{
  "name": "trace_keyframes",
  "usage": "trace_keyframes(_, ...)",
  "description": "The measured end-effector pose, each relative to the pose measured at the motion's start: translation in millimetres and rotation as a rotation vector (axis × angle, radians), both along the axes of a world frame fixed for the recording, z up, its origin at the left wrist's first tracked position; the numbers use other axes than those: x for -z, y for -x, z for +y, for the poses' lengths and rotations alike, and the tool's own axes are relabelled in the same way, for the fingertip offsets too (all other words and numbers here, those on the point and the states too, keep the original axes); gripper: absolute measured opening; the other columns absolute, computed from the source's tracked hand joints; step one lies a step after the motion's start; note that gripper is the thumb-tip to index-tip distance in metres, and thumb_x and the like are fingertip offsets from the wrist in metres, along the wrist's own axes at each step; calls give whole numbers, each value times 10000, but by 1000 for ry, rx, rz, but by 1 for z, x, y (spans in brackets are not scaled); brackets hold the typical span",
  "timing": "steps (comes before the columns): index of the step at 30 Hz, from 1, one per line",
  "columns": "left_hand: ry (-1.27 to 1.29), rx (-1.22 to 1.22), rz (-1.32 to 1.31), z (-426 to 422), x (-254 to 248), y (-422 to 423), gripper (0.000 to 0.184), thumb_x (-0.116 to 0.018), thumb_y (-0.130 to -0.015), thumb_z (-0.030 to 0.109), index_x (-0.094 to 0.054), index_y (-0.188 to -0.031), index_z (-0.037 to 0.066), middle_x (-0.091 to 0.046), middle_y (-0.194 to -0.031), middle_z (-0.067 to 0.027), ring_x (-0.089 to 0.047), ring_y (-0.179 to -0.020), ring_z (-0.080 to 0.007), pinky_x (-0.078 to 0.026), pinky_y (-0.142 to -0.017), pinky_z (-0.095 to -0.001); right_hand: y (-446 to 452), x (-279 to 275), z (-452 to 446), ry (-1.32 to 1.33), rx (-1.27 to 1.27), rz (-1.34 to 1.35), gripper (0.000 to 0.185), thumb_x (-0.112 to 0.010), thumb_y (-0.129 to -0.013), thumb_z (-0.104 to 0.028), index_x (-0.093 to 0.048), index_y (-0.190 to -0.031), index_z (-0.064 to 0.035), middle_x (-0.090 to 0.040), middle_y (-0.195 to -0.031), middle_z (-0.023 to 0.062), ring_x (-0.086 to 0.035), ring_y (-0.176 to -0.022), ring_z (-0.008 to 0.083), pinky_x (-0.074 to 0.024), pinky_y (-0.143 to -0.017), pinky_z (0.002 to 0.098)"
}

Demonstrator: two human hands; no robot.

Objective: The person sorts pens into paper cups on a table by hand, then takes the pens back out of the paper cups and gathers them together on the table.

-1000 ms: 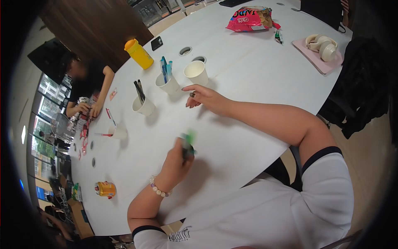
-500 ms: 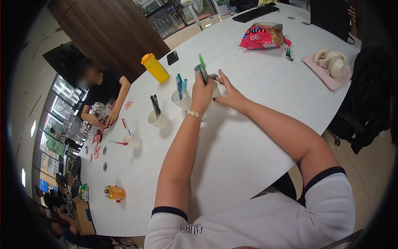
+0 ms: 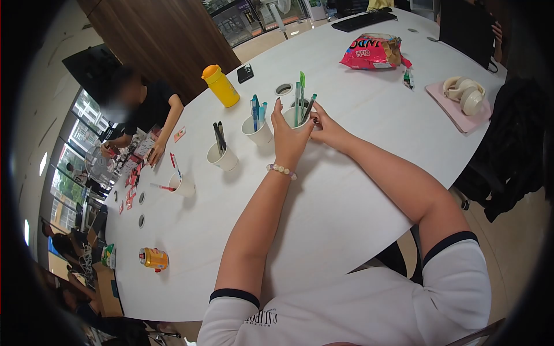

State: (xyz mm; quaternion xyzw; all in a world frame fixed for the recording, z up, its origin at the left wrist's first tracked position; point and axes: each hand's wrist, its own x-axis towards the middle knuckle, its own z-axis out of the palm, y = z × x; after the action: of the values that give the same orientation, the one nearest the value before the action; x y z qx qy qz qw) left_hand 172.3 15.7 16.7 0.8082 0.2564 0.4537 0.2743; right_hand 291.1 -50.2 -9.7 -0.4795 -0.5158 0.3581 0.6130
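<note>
A white paper cup [image 3: 296, 118] stands on the table with several pens [image 3: 301, 101] in it, among them green and dark ones. My left hand [image 3: 290, 141], a beaded bracelet at its wrist, curves round the near side of this cup, fingers on the left and thumb to the right. From the right, my right hand [image 3: 332, 131] holds the cup's other side; some of its fingertips are hidden. Just left is a second paper cup [image 3: 257, 134] holding blue pens [image 3: 255, 112]. Another paper cup [image 3: 224, 159] holds black pens [image 3: 219, 136]. Red pens [image 3: 173, 164] lean in a further cup [image 3: 183, 185].
On the white table [image 3: 323, 230] are a yellow bottle [image 3: 221, 86], a phone [image 3: 245, 72], a pink snack bag [image 3: 372, 53], headphones [image 3: 466, 95] on a pink case, a keyboard [image 3: 363, 20] and an orange can [image 3: 154, 259]. A person [image 3: 153, 109] handles red-and-white packets across the left side.
The pens that my left hand held above the cup now stand inside it. My left hand has let go of them and come down round the cup. The view has shifted slightly.
</note>
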Motion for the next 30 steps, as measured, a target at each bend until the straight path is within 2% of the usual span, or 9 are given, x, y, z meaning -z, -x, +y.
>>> trace_keyframes(5, -247, -42, -80, 1, 8, 0, 853, -735, -676, 180, -233, -1341, -2, -273, -1315, -253, -320, -1222, -398, -329, -993, -419, -3, -2, -1, 67, -25, 52, 899, -546, -744, -52, 41, -1424, -49, -333, -1376, 167, -390, -1214, 273, -337, -989, 342)
trace_keyframes(11, -623, -127, -95, -2, 9, 3, 750, -688, -706, 184, -297, -1330, 42, -246, -1359, -258, -252, -1276, -416, -254, -1032, -497, -6, 1, -2, 42, 23, 65, 868, -535, -773, -73, 33, -1429, -73, -315, -1394, 164, -406, -1194, 275, -357, -966, 346)
trace_keyframes(18, -762, -216, 6, -10, 13, 1, 613, -650, -708, 244, -413, -1261, 127, -284, -1363, -206, -267, -1283, -377, -200, -1028, -574, -14, 12, 1, -64, 96, 49, 773, -463, -790, -133, -33, -1429, -75, -280, -1407, 159, -277, -1292, 271, -286, -1020, 358)
trace_keyframes(21, -911, -122, -38, -16, 20, -6, 542, -645, -698, 243, -471, -1202, 140, -329, -1353, -165, -297, -1277, -341, -185, -1035, -578, -23, 13, 4, -174, 196, 89, 714, -451, -800, -170, -101, -1417, -94, -318, -1374, 145, -294, -1267, 258, -271, -1019, 356)
trace_keyframes(23, -1073, 246, -134, -30, 18, -7, 497, -636, -701, 250, -503, -1168, 145, -388, -1320, -138, -327, -1272, -303, -182, -1047, -562, -41, 23, 9, -256, 400, 134, 649, -461, -810, -210, -192, -1393, -121, -401, -1307, 121, -380, -1188, 231, -288, -990, 342)
trace_keyframes(24, -1120, 305, -140, -42, 14, -5, 503, -631, -705, 244, -497, -1180, 146, -403, -1317, -130, -338, -1268, -295, -201, -1049, -542, -66, 42, 21, -328, 458, 72, 524, -446, -843, -220, -301, -1337, -118, -457, -1244, 94, -441, -1075, 192, -321, -929, 327)
trace_keyframes(25, -1166, 367, -143, -54, 12, -4, 510, -625, -709, 238, -491, -1192, 147, -417, -1313, -122, -349, -1265, -287, -219, -1051, -522, -55, 30, 14, -328, 448, 63, 524, -446, -843, -220, -301, -1337, -118, -457, -1244, 94, -441, -1075, 192, -321, -929, 327)
trace_keyframes(27, -1092, 600, -80, -74, 20, -13, 517, -607, -730, 218, -472, -1224, 150, -401, -1344, -100, -346, -1270, -287, -255, -1046, -483, -30, 2, -6, -207, 668, 74, 400, -413, -875, -194, -395, -1264, -102, -486, -1201, 81, -458, -1027, 177, -327, -900, 323)
trace_keyframes(30, -1051, 729, -77, -112, 14, -2, 553, -609, -729, 202, -452, -1257, 150, -374, -1372, -88, -334, -1278, -289, -272, -1038, -476, -29, 1, -7, -233, 689, 71, 270, -377, -898, -164, -481, -1134, -84, -537, -1068, 55, -490, -942, 152, -358, -842, 300)
